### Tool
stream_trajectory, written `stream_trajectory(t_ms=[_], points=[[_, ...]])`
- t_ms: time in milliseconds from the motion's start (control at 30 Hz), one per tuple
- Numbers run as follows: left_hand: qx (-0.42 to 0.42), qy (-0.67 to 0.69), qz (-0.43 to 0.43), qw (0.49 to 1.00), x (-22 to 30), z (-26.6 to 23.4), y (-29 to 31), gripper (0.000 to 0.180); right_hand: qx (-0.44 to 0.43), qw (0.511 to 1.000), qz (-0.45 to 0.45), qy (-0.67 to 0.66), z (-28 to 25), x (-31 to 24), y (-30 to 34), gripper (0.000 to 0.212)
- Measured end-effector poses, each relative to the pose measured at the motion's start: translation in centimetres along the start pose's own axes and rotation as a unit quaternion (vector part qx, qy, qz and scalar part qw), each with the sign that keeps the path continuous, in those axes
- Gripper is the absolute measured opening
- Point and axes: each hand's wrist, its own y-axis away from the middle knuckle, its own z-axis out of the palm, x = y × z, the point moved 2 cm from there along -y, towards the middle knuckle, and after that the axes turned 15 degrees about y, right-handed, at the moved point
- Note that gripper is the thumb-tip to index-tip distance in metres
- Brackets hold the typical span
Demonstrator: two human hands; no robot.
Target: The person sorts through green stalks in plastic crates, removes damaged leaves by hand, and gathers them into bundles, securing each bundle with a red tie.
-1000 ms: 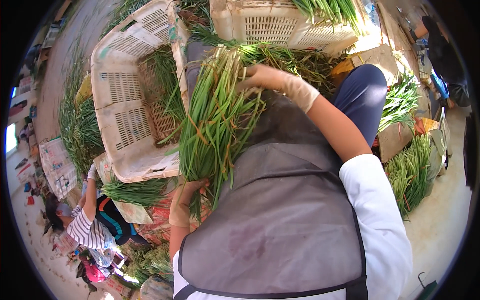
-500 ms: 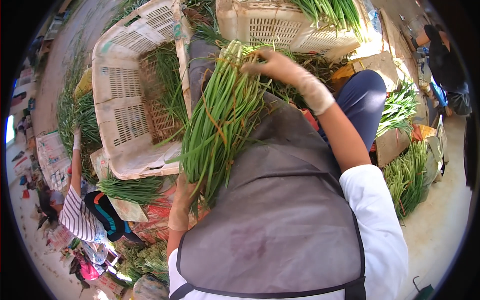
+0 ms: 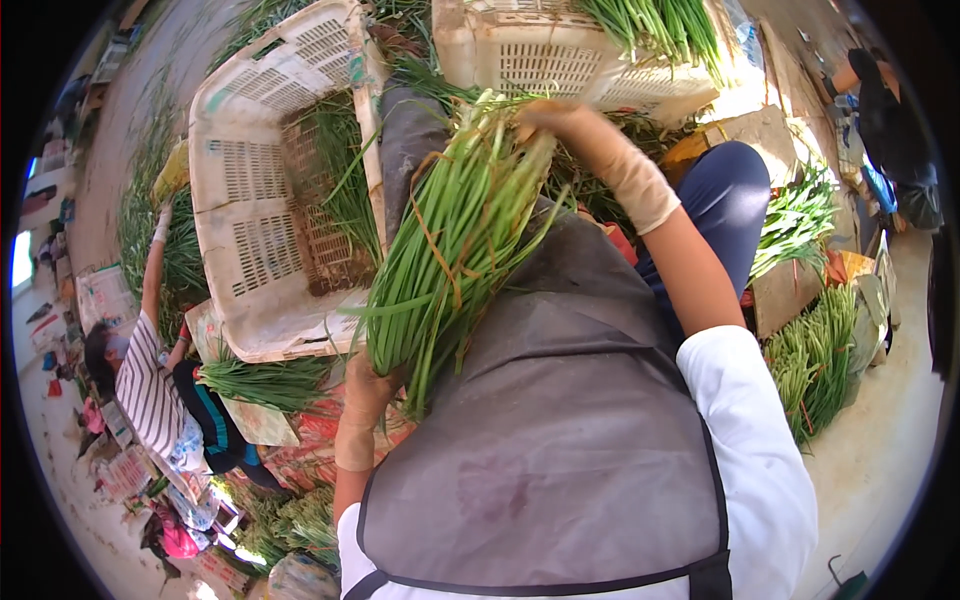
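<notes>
A thick bunch of long green chives [image 3: 440, 250] lies slanted over my lap, pale ends at the far side and leaf tips toward me. Several yellowed, withered strands run through it. My left hand [image 3: 370, 388], gloved, is closed around the lower left of the bunch, its fingers partly hidden behind the leaves. At the pale ends, my gloved right hand [image 3: 550, 120] bends down with curled fingers against some stalks; motion blurs the fingertips. A grey apron [image 3: 550, 420] covers my lap under the bunch.
A dirty white plastic crate [image 3: 240, 190] with loose leaves stands left. Another crate [image 3: 530, 50] at the far side bears green stalks. Bundled greens [image 3: 815, 350] lie at the right. On the left, a person in a striped shirt [image 3: 150, 390] reaches toward a pile of greens [image 3: 185, 240].
My right hand has shifted slightly right, its fingers now bent down at the bunch, with stalks blurring beneath them. The person on the left has leaned and reached farther forward.
</notes>
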Motion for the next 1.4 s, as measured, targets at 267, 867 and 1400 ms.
stream_trajectory(t_ms=[267, 867, 1400], points=[[-0.032, -0.215, 0.058, 0.974, 1.4, -2.1, 0.2, 0.057, -0.027, 0.784, -0.347, 0.514, 3.4, -5.1, 2.3, 0.075], [-0.006, -0.254, 0.114, 0.96, 4.7, -2.9, 0.1, 0.076, -0.09, 0.874, 0.069, 0.473, -6.6, 6.0, -2.4, 0.054], [0.002, -0.219, 0.112, 0.969, 1.8, -1.6, 0.0, 0.076, 0.021, 0.885, 0.074, 0.459, 1.9, 1.0, -4.8, 0.026]])
